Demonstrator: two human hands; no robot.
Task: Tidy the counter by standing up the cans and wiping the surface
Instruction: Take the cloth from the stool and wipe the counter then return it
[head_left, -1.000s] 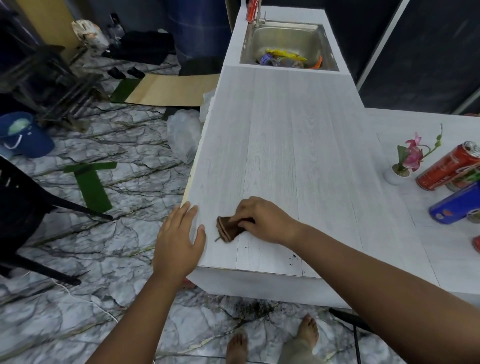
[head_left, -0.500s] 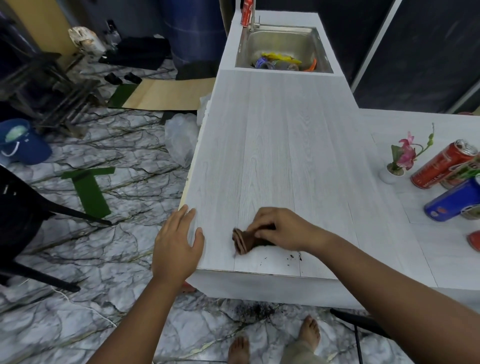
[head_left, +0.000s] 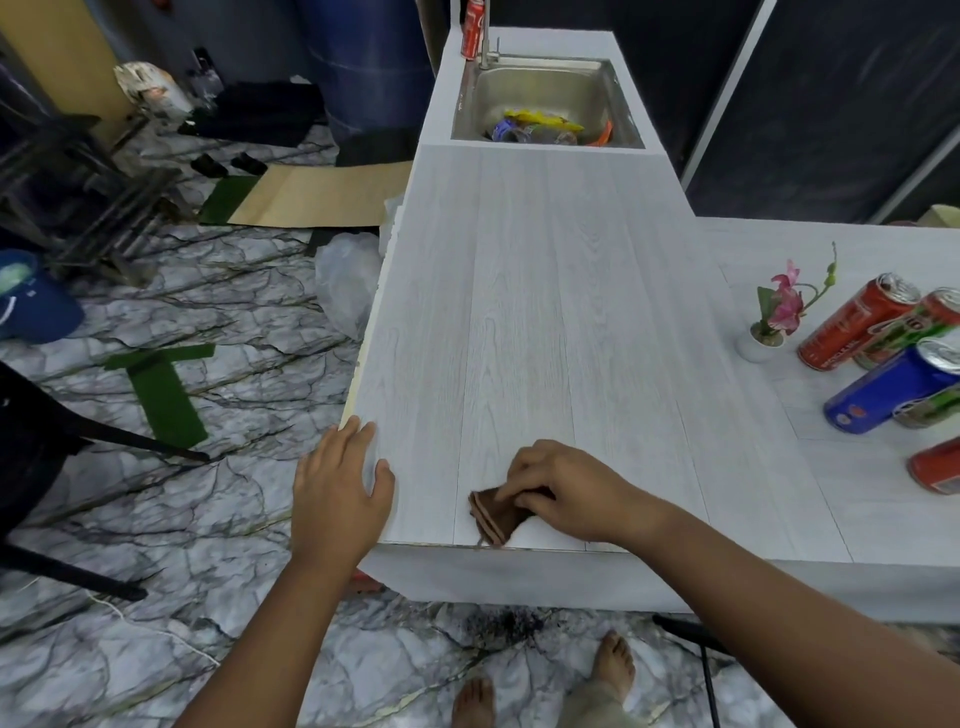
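Note:
My right hand (head_left: 563, 491) presses a folded brown cloth (head_left: 493, 517) onto the white counter (head_left: 545, 312), right at its front edge. My left hand (head_left: 335, 493) rests flat with fingers apart on the counter's front left corner, holding nothing. Several cans stand at the right: a red can (head_left: 857, 322), a red-and-green can (head_left: 914, 327), a blue can (head_left: 891, 389) and another red can (head_left: 935, 465) at the frame edge. They appear tilted by the wide lens. Another red can (head_left: 474, 31) stands beside the tap at the far end.
A small white pot with a pink flower (head_left: 774, 317) stands left of the cans. The steel sink (head_left: 545, 98) at the far end holds wrappers. Dark crumbs (head_left: 504, 621) lie on the marble floor below the counter edge, near my bare feet. A black chair (head_left: 41, 467) stands at left.
My right hand has dragged the cloth rightward and toward me, up to the front edge. The dark crumbs seen by the edge are gone from the counter. My left hand has stayed put.

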